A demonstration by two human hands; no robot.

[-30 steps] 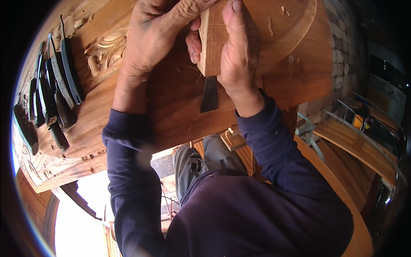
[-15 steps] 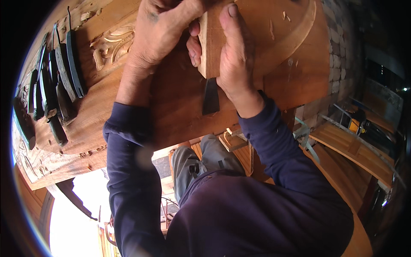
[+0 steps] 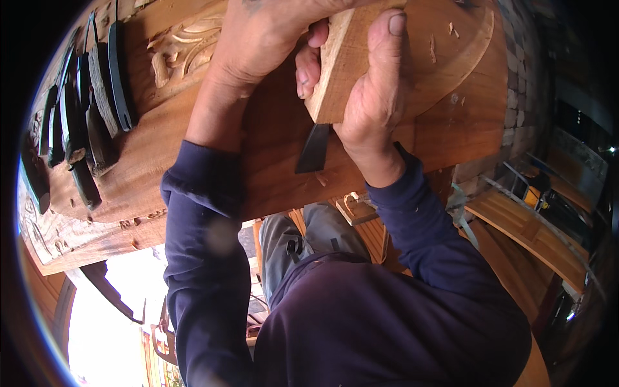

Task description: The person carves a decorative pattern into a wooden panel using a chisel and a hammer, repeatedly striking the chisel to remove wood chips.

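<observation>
My right hand [image 3: 374, 90] is closed around a pale wooden block [image 3: 348, 74], thumb along its near face and fingertips curled round its left side. At the upper edge, my left hand [image 3: 264, 39] reaches over to the block's top; its fingers run out of the picture. A dark, flat, tapered piece [image 3: 313, 151] shows below the block's lower end, above the brown wooden board [image 3: 277, 187]. Whether it joins the block I cannot tell. Carved leaf relief [image 3: 187, 48] lies left of my left hand.
Several carving tools [image 3: 97, 90] lie side by side on the board's left. Wood chips [image 3: 453, 29] are scattered at upper right. Past the board's right end stands a pale brick-patterned surface [image 3: 512, 103], with wooden panels [image 3: 522, 222] lower down. A small wooden piece [image 3: 356, 211] sits below the front edge.
The block has tilted, its top leaning further right, and the dark piece below it now slants. Both hands have shifted slightly right and up in view, with the board shifting too.
</observation>
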